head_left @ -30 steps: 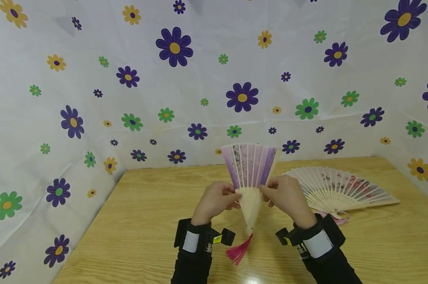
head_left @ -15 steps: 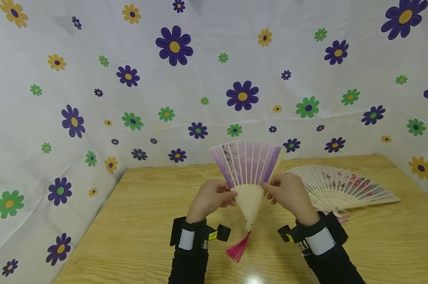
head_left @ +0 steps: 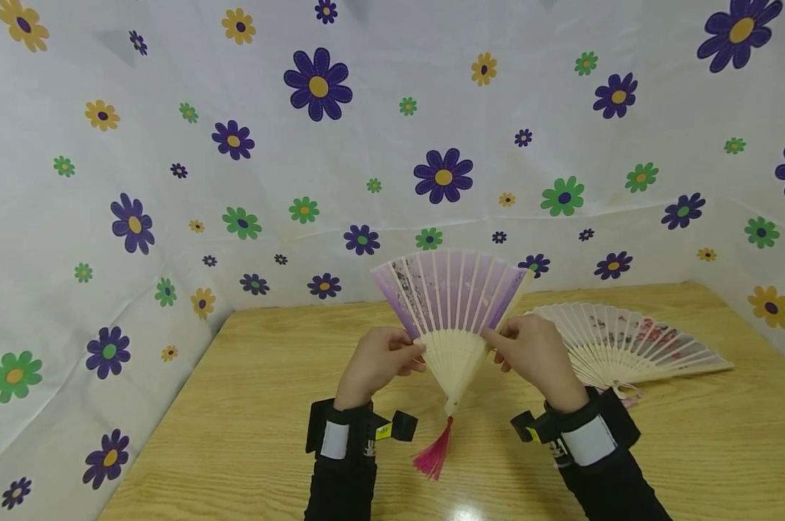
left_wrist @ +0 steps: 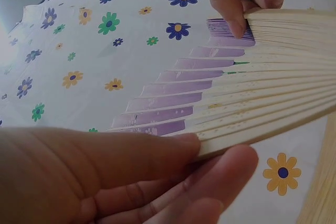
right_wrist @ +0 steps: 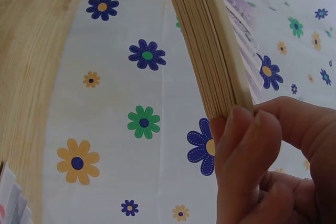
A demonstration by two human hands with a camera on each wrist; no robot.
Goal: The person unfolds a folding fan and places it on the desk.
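While both hands are raised above the wooden surface [head_left: 268, 405], a purple folding fan [head_left: 451, 289] stands upright between them, partly spread, its leaf toward the flowered backdrop [head_left: 236, 145]. Left hand [head_left: 374, 362]: fingers [left_wrist: 157, 156] curled, thumb and fingers pinching the fan's left outer rib. Right hand [head_left: 535, 354]: fingers [right_wrist: 247, 145] curled, pinching the right outer rib, where the unspread bamboo slats sit stacked tight together. The fan's pivot hangs low between the two wrists, clear of the surface; a pink tassel [head_left: 434, 454] dangles from it. The purple leaf shows pale ribs and a dark printed patch near its left edge. Black wrist straps with grey bands on both forearms.

To the right, beyond the right hand, a second fan [head_left: 633, 344], white with red print, lies fully spread flat on the surface, apart from the held one.
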